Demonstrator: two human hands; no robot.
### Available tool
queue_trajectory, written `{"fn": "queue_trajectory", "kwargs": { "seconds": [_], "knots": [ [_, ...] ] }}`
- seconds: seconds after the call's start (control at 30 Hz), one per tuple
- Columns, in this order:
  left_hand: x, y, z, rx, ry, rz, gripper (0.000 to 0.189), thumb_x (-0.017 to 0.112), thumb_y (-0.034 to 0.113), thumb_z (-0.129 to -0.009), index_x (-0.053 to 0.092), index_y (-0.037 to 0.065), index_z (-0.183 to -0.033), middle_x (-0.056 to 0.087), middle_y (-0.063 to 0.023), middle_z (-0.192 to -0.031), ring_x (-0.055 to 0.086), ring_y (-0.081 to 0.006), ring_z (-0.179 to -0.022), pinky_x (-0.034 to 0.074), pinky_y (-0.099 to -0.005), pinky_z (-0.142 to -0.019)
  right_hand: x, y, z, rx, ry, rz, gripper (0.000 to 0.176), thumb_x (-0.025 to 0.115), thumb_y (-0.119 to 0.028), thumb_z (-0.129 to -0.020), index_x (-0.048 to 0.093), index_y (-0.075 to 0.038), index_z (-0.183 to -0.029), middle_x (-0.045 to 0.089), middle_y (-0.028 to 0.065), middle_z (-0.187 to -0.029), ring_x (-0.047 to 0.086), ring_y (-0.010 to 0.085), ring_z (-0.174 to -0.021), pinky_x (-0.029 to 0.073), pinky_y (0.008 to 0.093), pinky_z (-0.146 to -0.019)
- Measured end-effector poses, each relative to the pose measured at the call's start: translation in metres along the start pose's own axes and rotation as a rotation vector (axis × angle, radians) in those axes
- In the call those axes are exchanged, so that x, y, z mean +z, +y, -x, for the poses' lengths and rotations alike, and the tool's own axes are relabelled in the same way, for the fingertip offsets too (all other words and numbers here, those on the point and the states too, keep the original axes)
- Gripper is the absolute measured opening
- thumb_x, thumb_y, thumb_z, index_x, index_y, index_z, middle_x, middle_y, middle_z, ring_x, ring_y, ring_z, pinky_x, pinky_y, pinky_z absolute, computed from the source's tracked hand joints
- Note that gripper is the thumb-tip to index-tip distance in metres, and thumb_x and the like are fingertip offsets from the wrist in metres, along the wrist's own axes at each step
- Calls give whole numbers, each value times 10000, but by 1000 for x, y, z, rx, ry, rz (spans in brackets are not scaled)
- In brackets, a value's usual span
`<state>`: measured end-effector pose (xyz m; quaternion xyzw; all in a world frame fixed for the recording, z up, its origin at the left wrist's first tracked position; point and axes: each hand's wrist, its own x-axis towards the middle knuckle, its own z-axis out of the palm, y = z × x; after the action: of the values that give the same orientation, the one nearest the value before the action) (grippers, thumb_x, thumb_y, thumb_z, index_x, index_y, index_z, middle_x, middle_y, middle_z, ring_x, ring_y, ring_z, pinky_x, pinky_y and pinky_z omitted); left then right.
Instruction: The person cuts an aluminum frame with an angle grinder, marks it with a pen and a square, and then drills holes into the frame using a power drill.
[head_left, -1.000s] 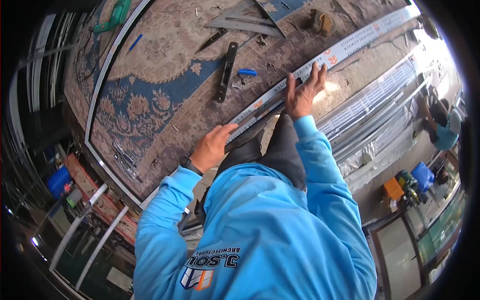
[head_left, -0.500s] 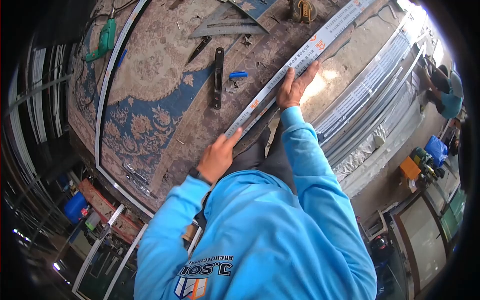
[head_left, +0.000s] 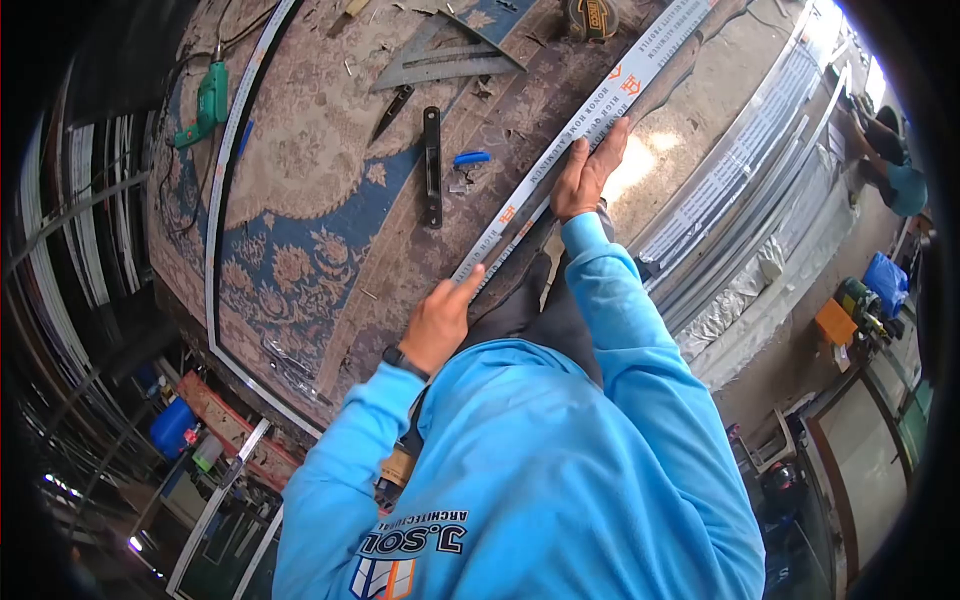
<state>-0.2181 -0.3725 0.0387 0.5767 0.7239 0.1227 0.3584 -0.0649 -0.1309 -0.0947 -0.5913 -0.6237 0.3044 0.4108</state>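
Note:
A long aluminium profile (head_left: pixel 560 152), wrapped in white printed film with orange logos, lies diagonally across the table near my body. My left hand (head_left: pixel 438 320) is at its near end, index finger stretched along the film and the other fingers curled, partly hidden. Farther up, my right hand (head_left: pixel 590 175) holds the profile's edge, thumb on the top face and straight fingers along the outer side. Left of the profile lie a black slotted metal piece (head_left: pixel 432 165), a small blue piece (head_left: pixel 471 158) and a dark folding knife (head_left: pixel 394 112).
A triangular square (head_left: pixel 450 68) and a tape measure (head_left: pixel 592 18) lie at the far side. On the left are a green drill (head_left: pixel 208 105) and a long bent strip (head_left: pixel 212 260) on the carpet-covered table. More profiles (head_left: pixel 745 215) are stacked at right; another person (head_left: pixel 905 185) is beyond.
The view has shifted slightly, so the table things appear a little displaced. Both hands stay on the profile in nearly the same places.

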Motion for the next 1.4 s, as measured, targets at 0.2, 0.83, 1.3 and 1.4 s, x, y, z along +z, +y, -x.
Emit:
{"fn": "queue_trajectory", "kwargs": {
  "seconds": [0.2, 0.83, 1.3, 1.4],
  "knots": [
    [1, 11, -7, -1, 19, 16, 500, 593, 19, -1027, 592, 159, -1507, 629, -213, -902, 654, -433, -798, 520, -509, -700, -2, 5, -1, 3, -13, -20, 730, 424, -309, -1109, 102, 28, -1671, 142, 276, -1728, 112, 463, -1602, 82, 506, -1308],
    [-114, 109, -170, 269, -877, -680, 479, 602, 59, -886, 721, 163, -1339, 749, -238, -944, 745, -412, -897, 604, -500, -784, -3, -3, 1, 7, 39, -92, 723, 455, -319, -1100, 160, 10, -1672, 217, 243, -1718, 145, 445, -1601, 110, 510, -1301],
    [-65, 161, -248, 343, -1253, -1111, 261, 675, 111, -854, 795, 1, -1058, 780, -218, -1047, 764, -385, -996, 606, -479, -840, -5, -1, -3, 17, 49, -102, 742, 485, -322, -1080, 164, -23, -1678, 224, 232, -1722, 158, 436, -1602, 78, 542, -1292],
    [-67, 171, -251, 363, -1372, -1110, 275, 688, 99, -843, 790, -9, -1075, 774, -235, -1073, 762, -396, -1010, 610, -478, -853, -6, 3, 12, 60, 22, -91, 734, 485, -296, -1072, 173, -24, -1679, 224, 233, -1724, 156, 434, -1605, 81, 545, -1291]
  ]
}}
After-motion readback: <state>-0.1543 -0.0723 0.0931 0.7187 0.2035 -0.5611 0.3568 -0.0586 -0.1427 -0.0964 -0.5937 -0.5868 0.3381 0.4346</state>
